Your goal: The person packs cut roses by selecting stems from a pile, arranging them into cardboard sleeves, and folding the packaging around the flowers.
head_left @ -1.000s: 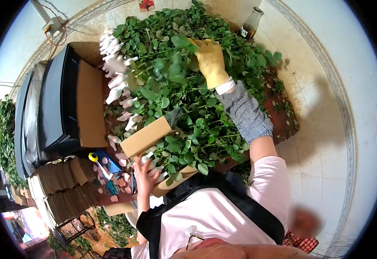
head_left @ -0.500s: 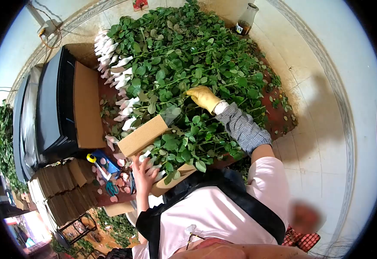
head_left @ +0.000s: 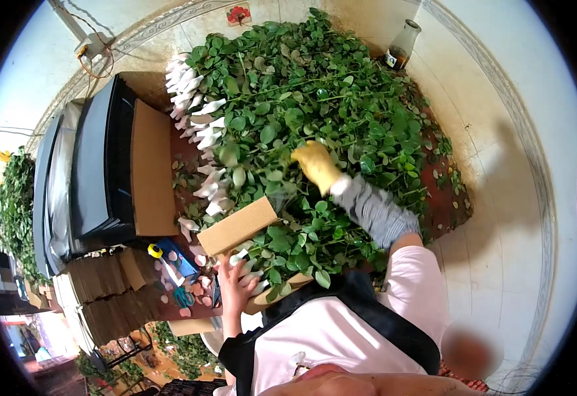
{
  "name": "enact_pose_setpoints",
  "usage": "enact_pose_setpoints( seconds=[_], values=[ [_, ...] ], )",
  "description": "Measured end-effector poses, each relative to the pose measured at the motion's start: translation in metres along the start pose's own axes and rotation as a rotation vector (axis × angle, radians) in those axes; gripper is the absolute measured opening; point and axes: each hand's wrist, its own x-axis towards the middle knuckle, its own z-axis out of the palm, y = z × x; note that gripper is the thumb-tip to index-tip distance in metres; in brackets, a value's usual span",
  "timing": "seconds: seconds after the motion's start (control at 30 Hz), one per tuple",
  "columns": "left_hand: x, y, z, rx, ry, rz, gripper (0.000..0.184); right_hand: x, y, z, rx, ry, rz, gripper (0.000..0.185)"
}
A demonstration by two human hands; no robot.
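Leaves (head_left: 288, 99) crowd round my yellow-gloved right hand (head_left: 318, 166), blurred over the table (head_left: 443, 214), and I cannot tell whether its fingers are clamped on anything. My bare left hand (head_left: 234, 290) rests, fingers spread apart, against white-sleeved buds (head_left: 257, 278) that it partly hides. Beside it, the leafy bunch (head_left: 295, 247) lies between a corrugated strip (head_left: 239, 226) and a lower cardboard piece (head_left: 296, 284), which is partly covered by my black apron (head_left: 394, 330).

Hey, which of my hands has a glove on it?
Your right hand, over the leafy stems: it wears a yellow glove, while your left hand, near the corrugated cardboard, is bare.
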Motion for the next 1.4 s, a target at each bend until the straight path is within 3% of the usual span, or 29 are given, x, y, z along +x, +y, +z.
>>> enact_pose_setpoints(
  seconds=[0.03, 0.07, 0.13, 0.2, 0.27, 0.33, 0.4, 0.47, 0.53, 0.6, 0.63, 0.67, 0.8, 0.87, 0.93, 1.0, 1.03, 1.13, 1.2, 1.3, 1.33, 1.37, 1.4],
  values=[
    [0.001, 0.002, 0.0, 0.01, 0.016, 0.015, 0.059, -0.015, -0.003, 0.013, -0.187, 0.038, -0.047, 0.028],
    [0.0, 0.004, -0.001, 0.018, 0.028, 0.026, 0.059, -0.019, -0.023, -0.011, -0.189, -0.142, 0.015, 0.027],
    [0.002, 0.008, -0.005, 0.031, 0.028, 0.057, 0.057, -0.034, -0.014, -0.007, -0.071, -0.148, -0.002, 0.022],
    [0.003, 0.011, -0.006, 0.012, 0.018, 0.026, 0.057, -0.041, -0.002, -0.02, 0.127, -0.206, -0.032, 0.027],
    [0.004, 0.008, -0.003, 0.041, 0.009, 0.041, 0.056, -0.022, 0.008, -0.048, 0.271, -0.498, 0.018, 0.046],
    [0.003, 0.011, -0.005, 0.039, 0.018, 0.033, 0.056, 0.011, 0.029, -0.065, 0.688, -0.512, 0.194, 0.05],
    [0.003, 0.011, -0.004, 0.044, 0.018, 0.032, 0.056, 0.047, 0.024, -0.102, 0.64, -0.296, 0.337, 0.05],
    [0.002, 0.008, -0.003, 0.04, -0.004, -0.014, 0.056, 0.074, 0.057, -0.1, 0.305, -0.046, 0.194, 0.046],
    [0.002, 0.008, -0.004, 0.02, -0.018, -0.026, 0.056, 0.096, 0.089, -0.09, -0.331, -0.049, 0.244, 0.04],
    [0.002, 0.009, -0.004, 0.054, -0.001, 0.012, 0.057, 0.095, 0.122, -0.06, -0.607, -0.202, 0.342, 0.036],
    [0.003, 0.006, -0.005, 0.146, 0.003, 0.089, 0.058, 0.095, 0.117, -0.05, -0.472, -0.215, 0.429, 0.025],
    [0.002, 0.007, -0.004, 0.126, -0.012, 0.04, 0.059, 0.092, 0.114, -0.042, -0.546, -0.28, 0.402, 0.015],
    [0.003, 0.008, -0.005, 0.03, -0.013, -0.001, 0.059, 0.081, 0.07, -0.055, -0.6, -0.52, 0.424, 0.016],
    [0.003, 0.006, -0.005, 0.018, -0.006, 0.015, 0.059, 0.071, 0.093, -0.059, -0.629, -0.345, 0.285, 0.013],
    [0.003, 0.003, -0.004, 0.098, 0.008, 0.041, 0.059, 0.077, 0.1, -0.092, -0.62, 0.086, 0.174, 0.017],
    [0.003, 0.005, -0.005, 0.111, 0.026, 0.063, 0.058, 0.093, 0.081, -0.153, -0.646, 0.556, 0.231, 0.015],
    [0.003, 0.006, -0.005, 0.095, 0.027, 0.055, 0.058, 0.096, 0.072, -0.178, -0.674, 0.637, 0.216, 0.016],
    [0.002, 0.004, -0.004, 0.083, 0.041, 0.061, 0.058, 0.096, 0.092, -0.201, -0.791, 0.496, 0.025, 0.025],
    [0.002, 0.004, -0.006, 0.084, 0.059, 0.115, 0.058, 0.089, 0.083, -0.209, -0.608, 0.466, -0.073, 0.027],
    [-0.001, 0.006, -0.006, 0.039, 0.077, 0.093, 0.055, 0.056, 0.037, -0.25, -0.509, 0.603, 0.002, 0.033],
    [0.0, 0.005, -0.006, 0.035, 0.088, 0.101, 0.055, 0.042, 0.034, -0.256, -0.468, 0.577, -0.077, 0.035],
    [0.001, 0.004, -0.006, 0.003, 0.1, 0.133, 0.055, 0.025, 0.038, -0.26, -0.482, 0.331, 0.06, 0.036],
    [0.002, 0.0, -0.007, 0.036, 0.08, 0.154, 0.06, 0.009, 0.056, -0.246, -0.335, 0.352, -0.108, 0.038]
  ],
)
